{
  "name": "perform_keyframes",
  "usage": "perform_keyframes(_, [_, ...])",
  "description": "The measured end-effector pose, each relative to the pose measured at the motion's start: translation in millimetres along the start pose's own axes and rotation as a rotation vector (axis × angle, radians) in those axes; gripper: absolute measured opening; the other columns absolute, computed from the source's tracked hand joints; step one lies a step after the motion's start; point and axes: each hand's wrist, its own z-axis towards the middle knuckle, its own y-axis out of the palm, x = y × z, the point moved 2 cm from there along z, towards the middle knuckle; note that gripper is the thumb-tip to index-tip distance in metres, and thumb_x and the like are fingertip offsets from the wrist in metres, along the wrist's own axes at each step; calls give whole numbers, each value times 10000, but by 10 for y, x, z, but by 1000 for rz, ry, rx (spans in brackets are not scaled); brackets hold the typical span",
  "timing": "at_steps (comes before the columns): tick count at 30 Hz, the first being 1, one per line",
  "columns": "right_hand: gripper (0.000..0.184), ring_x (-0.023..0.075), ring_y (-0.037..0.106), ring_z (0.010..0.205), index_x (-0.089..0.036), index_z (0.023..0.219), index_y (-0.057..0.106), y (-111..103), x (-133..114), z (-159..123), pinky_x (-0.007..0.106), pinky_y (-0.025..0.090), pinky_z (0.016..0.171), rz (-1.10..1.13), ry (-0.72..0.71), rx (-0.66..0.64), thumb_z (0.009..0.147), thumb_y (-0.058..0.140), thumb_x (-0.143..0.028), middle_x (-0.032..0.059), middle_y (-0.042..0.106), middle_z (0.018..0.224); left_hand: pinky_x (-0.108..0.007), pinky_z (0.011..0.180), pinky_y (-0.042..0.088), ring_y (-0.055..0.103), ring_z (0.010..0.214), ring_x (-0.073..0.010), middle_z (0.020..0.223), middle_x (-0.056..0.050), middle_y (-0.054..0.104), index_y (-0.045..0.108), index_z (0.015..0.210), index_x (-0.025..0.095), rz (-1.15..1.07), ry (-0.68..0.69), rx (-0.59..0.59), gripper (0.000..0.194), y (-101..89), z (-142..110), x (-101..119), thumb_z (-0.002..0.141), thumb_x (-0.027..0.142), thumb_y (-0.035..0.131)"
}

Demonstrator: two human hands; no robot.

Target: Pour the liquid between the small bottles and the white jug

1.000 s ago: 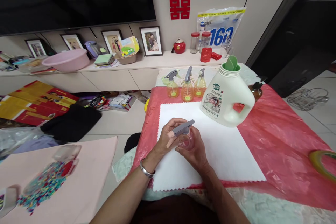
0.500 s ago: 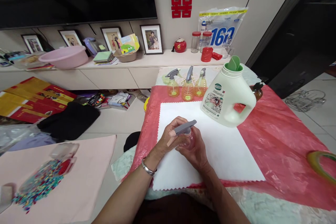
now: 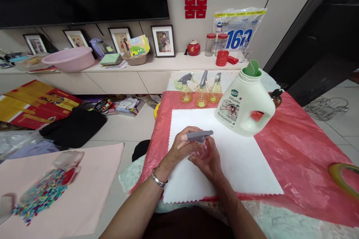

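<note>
Over the white sheet (image 3: 246, 171) I hold a small spray bottle (image 3: 202, 152) with a clear pinkish body and a grey and pink trigger head. My left hand (image 3: 183, 143), with a silver bracelet at the wrist, is closed around the trigger head and neck. Wrapped round the bottle's body is my right hand (image 3: 211, 162). My fingers hide much of the body and neck. Beyond the sheet's far edge stand three yellowish spray bottles (image 3: 201, 97) with grey heads. A large pale green detergent jug (image 3: 246, 101) is upright to the right, a green scoop or funnel (image 3: 252, 68) in its mouth.
Red plastic film (image 3: 305, 157) covers the table, with a roll of tape (image 3: 340, 177) at its right. A brown pump bottle (image 3: 276, 99) stands behind the jug. On the left, a pink board (image 3: 92, 190) carries many coloured small pieces (image 3: 46, 194).
The trigger head has turned a little in my left hand, its grey top now lying closer to level. My right hand stays around the bottle. The view has shifted slightly.
</note>
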Motion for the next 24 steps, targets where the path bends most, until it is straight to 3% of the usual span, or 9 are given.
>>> perform_keyframes(4, [749, 272, 558, 1157, -270, 1409, 419, -13, 23, -5, 422, 537, 951, -14, 5, 8, 769, 787, -402, 71, 531, 1291, -375, 936, 518, 645, 1057, -264, 1061, -78, 707, 769, 973, 189, 44, 73, 11, 350, 10, 47, 44, 684, 335, 901])
perform_keyframes(14, [723, 270, 561, 1144, -262, 1398, 439, -9, 8, -13, 418, 539, 938, 6, 5, 2, 778, 786, -390, 72, 537, 1276, -348, 827, 551, 688, 914, -229, 1005, -64, 744, 731, 1088, 211, -36, -69, 46, 422, 54, -25, 105, 721, 352, 885])
perform_keyframes(18, [748, 273, 553, 1178, -268, 1423, 423, 0, 36, -16, 431, 530, 981, 21, -4, -3, 791, 794, -421, 74, 526, 1306, -366, 863, 528, 660, 956, -250, 979, -39, 699, 743, 995, 215, -29, 6, 36, 445, 73, -8, 8, 632, 379, 938])
perform_keyframes(21, [757, 278, 553, 1177, -263, 1419, 420, 1, 57, -17, 446, 527, 986, 11, -7, 9, 786, 801, -428, 79, 529, 1298, -375, 928, 506, 644, 1012, -248, 1050, -62, 663, 752, 901, 195, 52, 114, 65, 348, 40, 29, -57, 663, 388, 918])
perform_keyframes(24, [742, 278, 567, 1153, -257, 1407, 430, -5, 54, -14, 450, 530, 982, 6, -6, 4, 789, 796, -442, 82, 542, 1281, -390, 952, 505, 643, 1039, -260, 1059, -75, 667, 768, 934, 205, 123, 118, 39, 312, 7, 46, -82, 711, 388, 885])
